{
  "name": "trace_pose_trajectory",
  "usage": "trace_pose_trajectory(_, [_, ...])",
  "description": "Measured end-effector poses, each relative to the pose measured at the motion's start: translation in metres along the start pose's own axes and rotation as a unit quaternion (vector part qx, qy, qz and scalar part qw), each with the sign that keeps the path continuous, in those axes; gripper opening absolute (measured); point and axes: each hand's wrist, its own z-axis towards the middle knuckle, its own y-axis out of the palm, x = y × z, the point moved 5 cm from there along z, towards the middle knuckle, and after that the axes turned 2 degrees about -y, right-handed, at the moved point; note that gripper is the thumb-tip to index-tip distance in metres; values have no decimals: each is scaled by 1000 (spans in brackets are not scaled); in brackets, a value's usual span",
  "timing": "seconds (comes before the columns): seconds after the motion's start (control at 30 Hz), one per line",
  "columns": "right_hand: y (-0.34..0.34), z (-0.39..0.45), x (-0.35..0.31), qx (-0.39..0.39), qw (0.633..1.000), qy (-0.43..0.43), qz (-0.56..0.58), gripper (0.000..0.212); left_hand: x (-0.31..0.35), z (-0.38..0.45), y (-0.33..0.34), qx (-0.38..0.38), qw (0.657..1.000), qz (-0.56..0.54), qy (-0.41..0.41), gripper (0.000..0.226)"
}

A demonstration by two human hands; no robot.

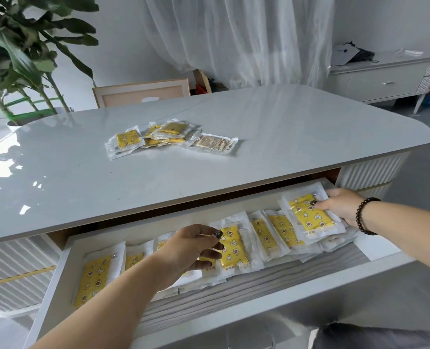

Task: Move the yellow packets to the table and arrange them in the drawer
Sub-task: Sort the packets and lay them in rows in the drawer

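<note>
Most of the yellow packets sit in a leaning row in the open drawer, with a small pile left on the table. Right hand pinches the end packet; left hand, fingers curled, touches the middle ones. These look slippery, so one nudge could probably topple the row.
</note>
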Motion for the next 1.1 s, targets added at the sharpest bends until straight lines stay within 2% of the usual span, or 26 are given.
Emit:
trace_pose_trajectory(0.1, [9, -13, -11, -2, 990, -26, -137, 38, -1, -1, 0, 8, 1000, 5, -7, 11])
trace_pose_trajectory(0.3, [15, -16, -19, 35, 945, -78, -315, 24, -4, 1, -2, 22, 999, 11, -19, 11])
trace_pose_trajectory(0.4, [11, -20, -25, 83, 923, -110, -360, 31, -4, 1, -3, 27, 999, 14, -20, 11])
trace_pose_trajectory(0.47, [10, -21, -28, 98, 921, -137, -350, 38, -4, 1, -3, 28, 999, 15, -20, 11])
trace_pose_trajectory(0.6, [24, -24, -24, 20, 908, -150, -391, 30, -4, 0, -3, 31, 999, 20, -21, 12])
trace_pose_trajectory(0.8, [27, -34, -31, 21, 887, -168, -430, 26, 1, -1, -8, 61, 998, 31, -7, 15])
trace_pose_trajectory(0.87, [31, -43, -36, 13, 870, -183, -458, 25, 2, -3, -12, 85, 996, 33, -3, 16])
trace_pose_trajectory(1.0, [42, -70, -61, -23, 812, -250, -527, 26, 5, -11, -18, 130, 990, 43, 11, 18])
trace_pose_trajectory(1.1, [54, -94, -89, -66, 790, -297, -532, 20, 13, -21, -19, 151, 987, 51, 26, 20])
